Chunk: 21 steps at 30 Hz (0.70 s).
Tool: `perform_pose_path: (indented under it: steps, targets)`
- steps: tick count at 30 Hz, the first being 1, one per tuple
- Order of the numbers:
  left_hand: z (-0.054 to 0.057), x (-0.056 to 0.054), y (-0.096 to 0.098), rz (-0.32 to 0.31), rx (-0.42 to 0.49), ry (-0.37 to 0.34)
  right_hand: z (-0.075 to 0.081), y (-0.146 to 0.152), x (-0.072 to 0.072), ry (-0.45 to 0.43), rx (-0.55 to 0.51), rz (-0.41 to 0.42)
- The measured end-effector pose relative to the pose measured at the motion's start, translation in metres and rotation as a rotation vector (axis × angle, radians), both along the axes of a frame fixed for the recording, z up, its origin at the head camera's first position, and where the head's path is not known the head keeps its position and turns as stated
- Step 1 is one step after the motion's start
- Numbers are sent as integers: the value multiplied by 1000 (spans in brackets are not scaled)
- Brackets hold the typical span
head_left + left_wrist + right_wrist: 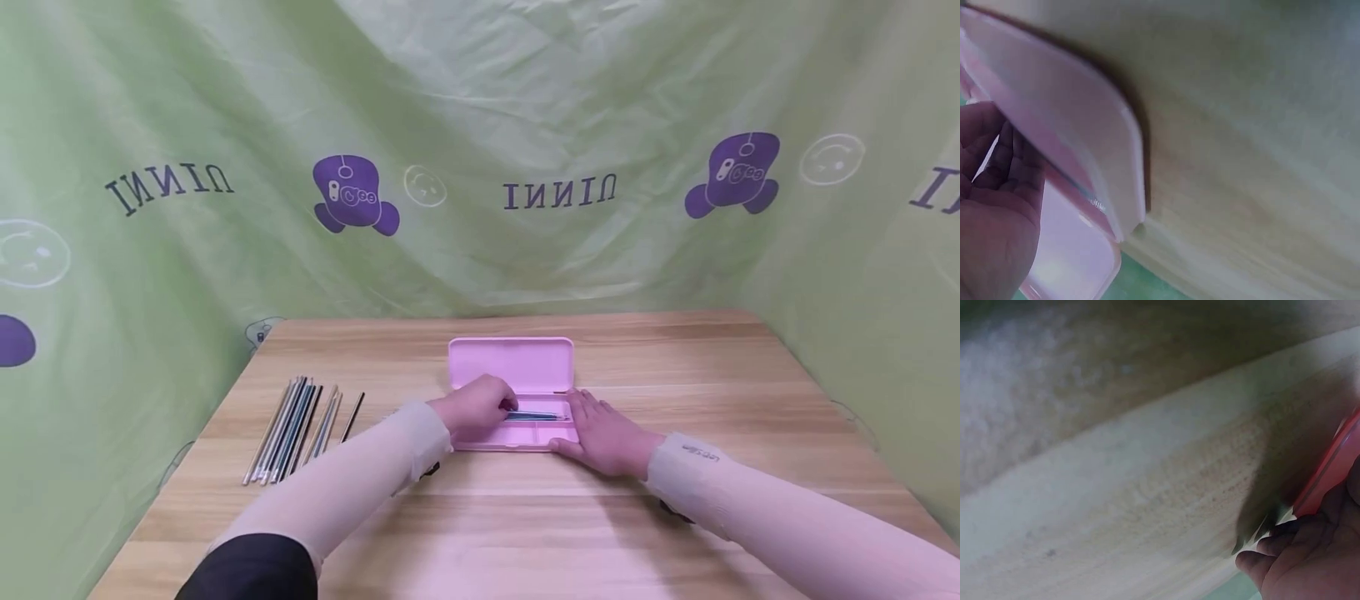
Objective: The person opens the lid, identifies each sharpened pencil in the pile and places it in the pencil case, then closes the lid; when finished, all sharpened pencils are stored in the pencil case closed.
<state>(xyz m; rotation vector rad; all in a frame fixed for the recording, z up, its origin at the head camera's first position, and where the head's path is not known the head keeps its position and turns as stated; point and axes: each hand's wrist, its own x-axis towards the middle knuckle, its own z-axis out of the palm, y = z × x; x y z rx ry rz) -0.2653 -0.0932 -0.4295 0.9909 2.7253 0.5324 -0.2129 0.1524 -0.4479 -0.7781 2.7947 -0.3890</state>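
Pink case [512,365]: from afar I log right hand [606,437], thumb apart from fingers, probably steadying its end; left hand [476,407], fingers pinching blue pencils [536,416] inside.

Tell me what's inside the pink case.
Slim blue pencils lie lengthwise inside the pink case, beneath its raised lid. The left hand covers much of the base's left end, so whatever lies under it stays hidden.

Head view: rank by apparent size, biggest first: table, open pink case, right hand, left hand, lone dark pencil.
1. table
2. open pink case
3. right hand
4. left hand
5. lone dark pencil
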Motion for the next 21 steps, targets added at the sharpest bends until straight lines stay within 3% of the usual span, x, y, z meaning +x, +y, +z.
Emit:
perform_pose_path:
  steps: [7,13,17,21]
  targets:
    - [-4,4,-2,56,47,5,-1,2,-2,16,-8,11]
    - [2,1,-28,126,175,-14,2,-3,-1,-4,-22,19]
    - [11,8,-66,265,302,-56,4,-5,0,-8,-3,26]
    - [17,14,-122,469,426,-115,2,-5,-1,1,7,34]
